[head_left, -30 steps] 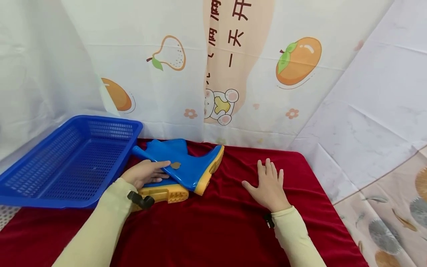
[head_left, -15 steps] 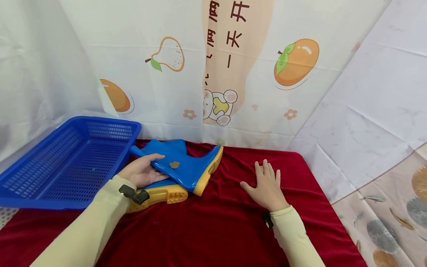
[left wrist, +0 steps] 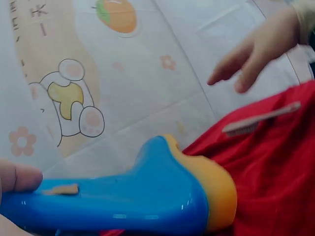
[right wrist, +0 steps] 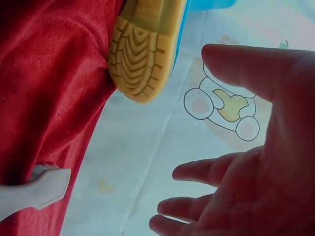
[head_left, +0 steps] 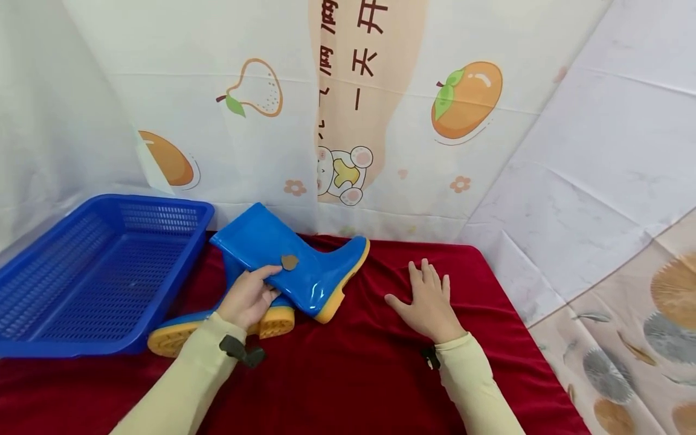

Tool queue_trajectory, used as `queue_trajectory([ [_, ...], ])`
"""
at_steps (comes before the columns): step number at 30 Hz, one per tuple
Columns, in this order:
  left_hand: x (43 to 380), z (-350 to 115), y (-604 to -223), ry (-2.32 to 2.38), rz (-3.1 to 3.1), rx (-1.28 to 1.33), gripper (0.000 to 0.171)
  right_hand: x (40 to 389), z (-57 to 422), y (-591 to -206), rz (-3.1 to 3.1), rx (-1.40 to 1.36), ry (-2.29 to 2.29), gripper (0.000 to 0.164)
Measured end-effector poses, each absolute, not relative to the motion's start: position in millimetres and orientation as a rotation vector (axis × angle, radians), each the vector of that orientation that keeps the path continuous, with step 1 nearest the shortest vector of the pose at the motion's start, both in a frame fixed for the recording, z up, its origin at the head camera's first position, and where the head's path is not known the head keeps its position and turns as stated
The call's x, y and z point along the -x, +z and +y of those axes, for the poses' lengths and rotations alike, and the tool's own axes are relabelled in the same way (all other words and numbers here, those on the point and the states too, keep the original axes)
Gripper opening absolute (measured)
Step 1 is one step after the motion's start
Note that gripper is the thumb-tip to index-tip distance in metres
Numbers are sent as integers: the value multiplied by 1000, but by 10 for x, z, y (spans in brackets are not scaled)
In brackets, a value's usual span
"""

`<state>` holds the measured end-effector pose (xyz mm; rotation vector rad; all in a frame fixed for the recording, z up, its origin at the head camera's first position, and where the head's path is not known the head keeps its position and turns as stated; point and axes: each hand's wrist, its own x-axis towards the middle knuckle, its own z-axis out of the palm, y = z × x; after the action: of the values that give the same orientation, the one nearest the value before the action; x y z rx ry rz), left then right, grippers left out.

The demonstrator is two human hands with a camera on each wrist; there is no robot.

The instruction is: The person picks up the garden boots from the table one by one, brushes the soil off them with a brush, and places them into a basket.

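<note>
My left hand (head_left: pixel 249 300) grips a blue rain boot (head_left: pixel 312 281) with a yellow sole, its thumb on the shaft beside a brown patch (head_left: pixel 290 262) and its other fingers mostly hidden below. This boot lies slanted across a second blue boot (head_left: pixel 176 334), whose toe points left under my forearm. To the right, my right hand (head_left: pixel 426 305) hovers palm down over the red cloth with spread fingers, holding nothing. A pale-handled brush (left wrist: pixel 263 119) lies on the cloth beneath that hand, hidden in the head view. The boot's treaded sole (right wrist: pixel 140 61) faces the right wrist camera.
A blue perforated plastic basket (head_left: pixel 203 211) stands at the left, close to the boots. Red cloth (head_left: pixel 348 380) covers the table. A white printed curtain (head_left: pixel 228 151) hangs behind its far edge, and a patterned cloth (head_left: pixel 625 344) lies at the right.
The upper boot has been raised and turned in my left hand, its shaft end tilting up. More of the lower boot now shows at the left. My right hand stays spread over the cloth.
</note>
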<state>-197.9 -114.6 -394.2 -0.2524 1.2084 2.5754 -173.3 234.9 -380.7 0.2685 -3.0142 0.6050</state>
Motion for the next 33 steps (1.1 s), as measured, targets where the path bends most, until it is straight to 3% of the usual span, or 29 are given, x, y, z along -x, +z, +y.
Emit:
queue_trajectory([
  [6,1969,-1172,-3920,2393,1654,56,69,1753,2292,-3784,-3023,-272,618,93],
  [17,1927,-1028,-3647,1692,2262,-550,90,1766,2297,-3788,-3049,-301,612,89],
  [27,1860,-827,-3738,1738,2302,-642,77,1687,2348,-3782,-3079,-297,606,88],
  [33,1893,-846,-3724,1744,2366,-610,80,1723,2493,-3779,-3096,-266,590,83],
])
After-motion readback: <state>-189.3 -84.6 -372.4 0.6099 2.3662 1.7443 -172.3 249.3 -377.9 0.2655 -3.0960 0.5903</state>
